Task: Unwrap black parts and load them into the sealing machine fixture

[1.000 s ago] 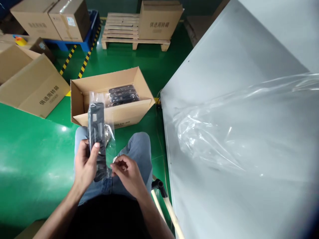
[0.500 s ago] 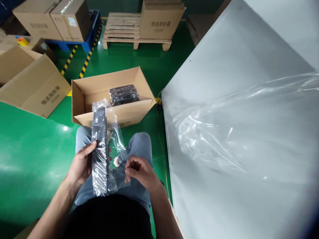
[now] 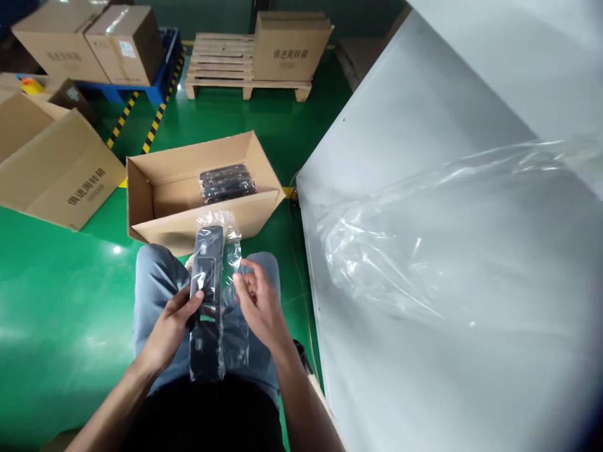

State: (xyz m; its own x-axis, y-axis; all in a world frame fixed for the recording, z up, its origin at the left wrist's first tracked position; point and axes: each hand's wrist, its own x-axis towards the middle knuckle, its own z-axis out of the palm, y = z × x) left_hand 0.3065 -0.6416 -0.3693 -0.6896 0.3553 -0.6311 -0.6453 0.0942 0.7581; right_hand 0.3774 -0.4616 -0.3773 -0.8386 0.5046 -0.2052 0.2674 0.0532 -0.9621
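Note:
A long black plastic panel (image 3: 206, 333), wrapped in a clear plastic bag (image 3: 237, 345), is held upright above my lap. My left hand (image 3: 172, 326) grips its left side, thumb lying across the front and the other fingers hidden behind. The loose part of the bag spreads out to the right of the panel. At that free edge is my right hand (image 3: 259, 301), its thumb and curled fingers closed on the film. Just beyond, an open cardboard box (image 3: 169, 166) contains several similar black panels (image 3: 228, 183) in clear wrap, stacked at its right end.
On my right stands a large grey-white surface (image 3: 414, 251) with clear plastic film (image 3: 358, 251) lying on it. Another open carton (image 3: 70, 169) is at the left. Farther back are a blue pallet (image 3: 162, 85) with boxes and a wooden pallet (image 3: 221, 59) bearing a carton (image 3: 292, 53).
The bagged panel has shifted right and turned its front face more towards me, with my left hand moving along. My right hand has risen from below to the bag's loose edge.

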